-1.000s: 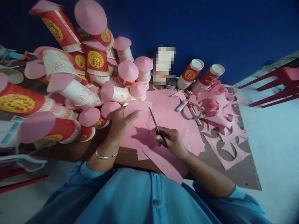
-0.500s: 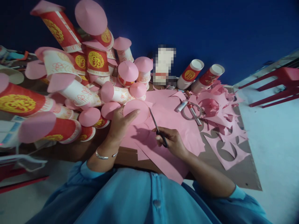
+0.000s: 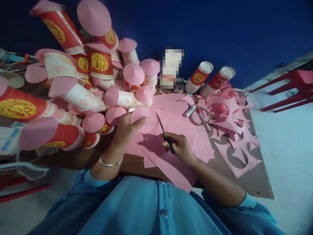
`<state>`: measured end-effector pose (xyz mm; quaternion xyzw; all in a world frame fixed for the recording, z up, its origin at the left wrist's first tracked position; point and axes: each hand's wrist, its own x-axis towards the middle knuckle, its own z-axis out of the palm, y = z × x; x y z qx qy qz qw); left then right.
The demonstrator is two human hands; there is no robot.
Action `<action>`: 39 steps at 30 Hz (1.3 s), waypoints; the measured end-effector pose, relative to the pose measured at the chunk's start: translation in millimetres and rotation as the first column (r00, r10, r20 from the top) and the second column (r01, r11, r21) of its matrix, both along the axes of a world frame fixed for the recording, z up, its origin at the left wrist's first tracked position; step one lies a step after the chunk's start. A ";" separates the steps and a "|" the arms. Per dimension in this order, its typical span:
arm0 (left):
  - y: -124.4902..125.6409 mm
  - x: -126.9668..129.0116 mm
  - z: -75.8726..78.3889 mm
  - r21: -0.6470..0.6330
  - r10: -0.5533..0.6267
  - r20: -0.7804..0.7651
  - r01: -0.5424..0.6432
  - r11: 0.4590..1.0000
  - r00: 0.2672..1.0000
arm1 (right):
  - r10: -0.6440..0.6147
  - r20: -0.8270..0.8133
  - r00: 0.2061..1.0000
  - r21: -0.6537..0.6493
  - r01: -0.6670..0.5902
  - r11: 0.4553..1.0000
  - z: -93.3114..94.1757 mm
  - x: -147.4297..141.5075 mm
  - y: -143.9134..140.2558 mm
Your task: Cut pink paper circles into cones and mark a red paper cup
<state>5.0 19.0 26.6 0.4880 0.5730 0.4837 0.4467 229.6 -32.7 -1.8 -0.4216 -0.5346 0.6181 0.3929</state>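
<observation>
My left hand point(image 3: 126, 130) pinches a round pink paper disc point(image 3: 145, 125) at its left side, thumb on top and the other fingers behind. In my right hand point(image 3: 179, 147) is a pair of black-handled scissors point(image 3: 168, 140), blades pointing up and left near the disc's right edge. Below both hands lie large sheets of pink paper point(image 3: 193, 140), spread over the brown table point(image 3: 259, 176). Just left of my left hand stand paper-cup lanterns with pink cone tops, one a small cone point(image 3: 93, 122).
Red and white paper-cup towers point(image 3: 101, 63) crowd the left side. Two stacked cup columns point(image 3: 199, 77) stand at the back. A tape roll point(image 3: 201, 117) and a glue tube point(image 3: 190, 111) lie on the paper. Cut scraps point(image 3: 234, 130) pile at right, near a red stool point(image 3: 290, 88).
The disc has turned and shifted slightly right and down in my left hand. My right hand with the scissors stays almost in place.
</observation>
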 end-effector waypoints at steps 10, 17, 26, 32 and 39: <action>-0.5 -0.2 -3.0 0.017 0.045 0.000 -0.045 0.999 0.999 | 0.000 0.000 1.000 0.021 0.000 1.000 3.1 0.6 -0.9; -0.3 0.5 -0.5 0.035 0.066 0.021 -0.067 0.997 0.998 | 0.007 0.007 1.000 0.008 -0.008 1.000 2.8 1.0 -1.5; -1.3 -0.1 4.4 -0.013 0.003 -0.030 -0.004 1.000 1.000 | -0.005 -0.001 1.000 -0.022 0.005 1.000 -0.5 0.1 -1.1; -1.2 0.8 6.4 -0.025 -0.016 -0.006 0.016 1.000 1.000 | -0.006 -0.001 1.000 -0.017 0.006 1.000 3.1 -0.6 -1.0; -0.4 0.5 0.2 -0.015 0.019 -0.003 -0.019 1.000 1.000 | -0.004 -0.024 1.000 -0.002 0.004 1.000 5.2 -0.9 -1.4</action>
